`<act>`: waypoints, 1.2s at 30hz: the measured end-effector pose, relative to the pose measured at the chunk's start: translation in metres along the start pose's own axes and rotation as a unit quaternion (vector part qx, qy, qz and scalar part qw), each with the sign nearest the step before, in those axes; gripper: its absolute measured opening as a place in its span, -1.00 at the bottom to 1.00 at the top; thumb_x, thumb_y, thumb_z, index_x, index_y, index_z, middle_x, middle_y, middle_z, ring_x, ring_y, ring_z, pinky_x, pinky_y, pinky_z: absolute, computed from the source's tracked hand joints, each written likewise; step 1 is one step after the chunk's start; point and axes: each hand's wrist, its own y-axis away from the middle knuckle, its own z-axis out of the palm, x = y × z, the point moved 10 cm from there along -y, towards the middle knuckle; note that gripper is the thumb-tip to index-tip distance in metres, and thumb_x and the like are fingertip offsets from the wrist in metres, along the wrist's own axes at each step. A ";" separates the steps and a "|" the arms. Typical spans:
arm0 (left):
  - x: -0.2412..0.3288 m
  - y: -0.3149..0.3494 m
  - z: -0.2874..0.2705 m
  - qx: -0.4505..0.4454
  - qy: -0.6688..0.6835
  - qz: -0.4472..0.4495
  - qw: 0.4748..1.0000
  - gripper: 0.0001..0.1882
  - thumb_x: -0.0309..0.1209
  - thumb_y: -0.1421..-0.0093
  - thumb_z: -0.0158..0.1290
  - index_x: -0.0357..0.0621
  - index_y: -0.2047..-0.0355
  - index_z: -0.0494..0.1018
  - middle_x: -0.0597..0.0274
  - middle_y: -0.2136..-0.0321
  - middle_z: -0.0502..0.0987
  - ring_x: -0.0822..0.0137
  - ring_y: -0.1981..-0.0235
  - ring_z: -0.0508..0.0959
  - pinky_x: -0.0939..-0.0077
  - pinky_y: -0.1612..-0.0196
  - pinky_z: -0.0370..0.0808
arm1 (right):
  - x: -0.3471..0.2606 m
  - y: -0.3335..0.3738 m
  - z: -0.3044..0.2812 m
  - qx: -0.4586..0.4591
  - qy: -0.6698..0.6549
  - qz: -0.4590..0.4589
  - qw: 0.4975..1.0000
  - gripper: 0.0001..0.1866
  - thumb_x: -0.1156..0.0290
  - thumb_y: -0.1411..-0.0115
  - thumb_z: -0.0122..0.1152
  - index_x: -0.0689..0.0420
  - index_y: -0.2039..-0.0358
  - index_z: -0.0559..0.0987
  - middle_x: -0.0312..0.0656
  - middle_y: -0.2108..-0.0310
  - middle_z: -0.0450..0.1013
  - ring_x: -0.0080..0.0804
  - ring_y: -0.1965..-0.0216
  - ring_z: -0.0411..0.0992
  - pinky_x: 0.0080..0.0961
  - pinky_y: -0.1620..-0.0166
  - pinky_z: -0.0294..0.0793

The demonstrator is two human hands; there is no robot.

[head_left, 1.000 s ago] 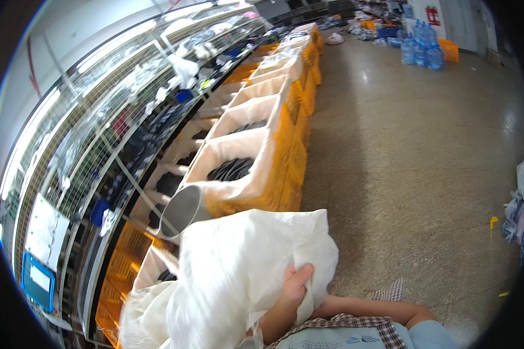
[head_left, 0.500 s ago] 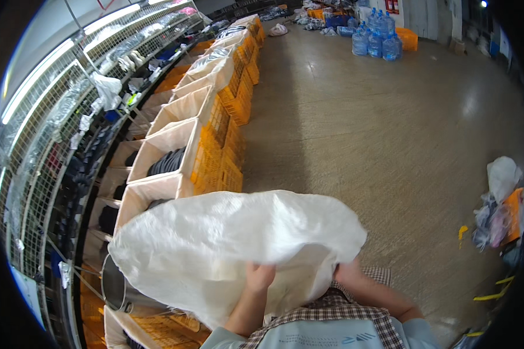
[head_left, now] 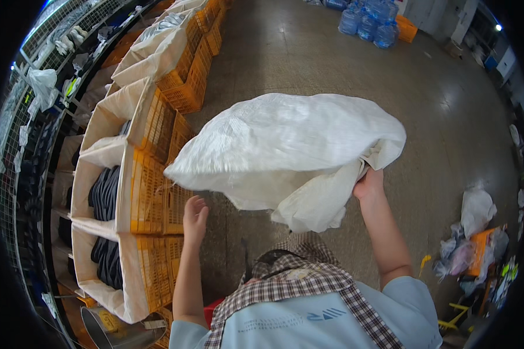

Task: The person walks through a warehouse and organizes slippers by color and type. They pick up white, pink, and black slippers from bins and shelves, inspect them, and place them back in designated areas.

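A large white woven sack billows in the air in front of me, its near side sagging in folds. My right hand is closed on the sack's edge at its right end. Off the sack, my left hand is raised with nothing in it, fingers loosely extended, near the side of the orange crates. Left of that hand, cloth-lined crates hold bundles of dark grey fabric pieces; a second dark bundle lies in the nearer crate.
The crates run in a row away along my left, beside wire-mesh shelving. A metal bucket stands at the near left. Blue water bottles are grouped at the far right. Plastic bags and an orange crate lie at the right.
The sack has risen and swung away from me. My left hand has let go of it and moved left, while my right hand still grips it. The view has shifted.
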 end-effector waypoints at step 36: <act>0.006 -1.266 0.373 -0.179 -0.301 -0.113 0.930 -0.41 -0.48 -0.05 0.02 -0.04 -0.15 0.22 -0.03 -0.14 0.20 -0.05 -0.17 0.21 0.20 -0.16 0.27 | -0.137 -1.165 0.506 0.005 0.136 0.092 0.986 -0.44 0.02 -0.22 -0.03 0.18 -0.08 0.35 -0.09 -0.08 0.32 -0.14 -0.07 0.32 -0.13 -0.09 0.37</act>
